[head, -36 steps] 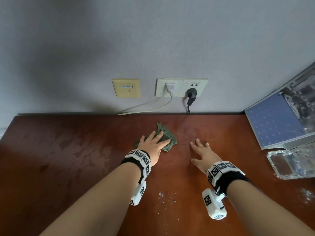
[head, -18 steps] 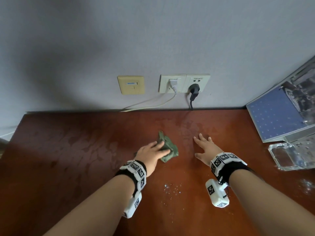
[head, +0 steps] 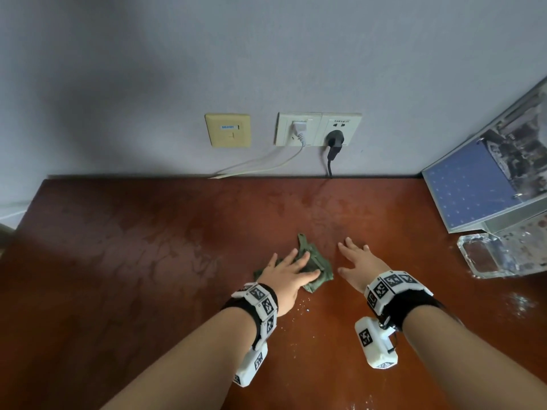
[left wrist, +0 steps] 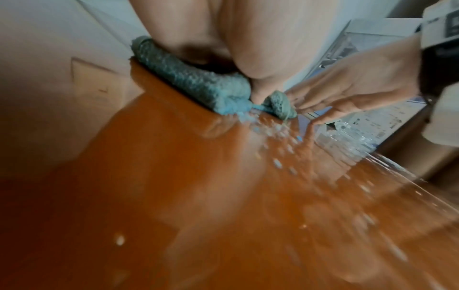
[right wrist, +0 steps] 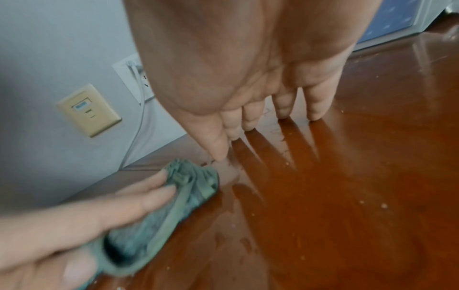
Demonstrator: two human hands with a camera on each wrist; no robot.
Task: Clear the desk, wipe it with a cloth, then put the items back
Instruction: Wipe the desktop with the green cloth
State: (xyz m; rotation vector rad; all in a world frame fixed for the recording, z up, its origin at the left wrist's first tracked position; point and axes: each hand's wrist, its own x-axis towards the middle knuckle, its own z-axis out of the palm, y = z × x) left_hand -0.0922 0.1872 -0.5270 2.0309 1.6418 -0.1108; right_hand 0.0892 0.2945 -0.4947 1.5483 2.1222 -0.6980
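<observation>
A crumpled green cloth [head: 313, 269] lies on the reddish-brown desk [head: 148, 261], near its middle. My left hand [head: 288, 269] lies flat on the cloth with straight fingers and presses it to the wet wood; the left wrist view shows the cloth [left wrist: 198, 84] bunched under the palm. Just right of the cloth, my right hand [head: 356, 261] rests with spread, straight fingers on bare desk and holds nothing. In the right wrist view its fingertips [right wrist: 315, 115] touch the surface beside the cloth [right wrist: 174, 200].
A clear glass ashtray [head: 488, 257] and a blue-covered binder [head: 473, 187] stand at the desk's right edge. Wall sockets [head: 318, 128] with a white and a black plug are above the back edge. Water droplets [head: 299, 309] dot the wood near my wrists.
My left hand has drawn the cloth back from near the wall toward me. The right hand stayed flat on the desk beside it.
</observation>
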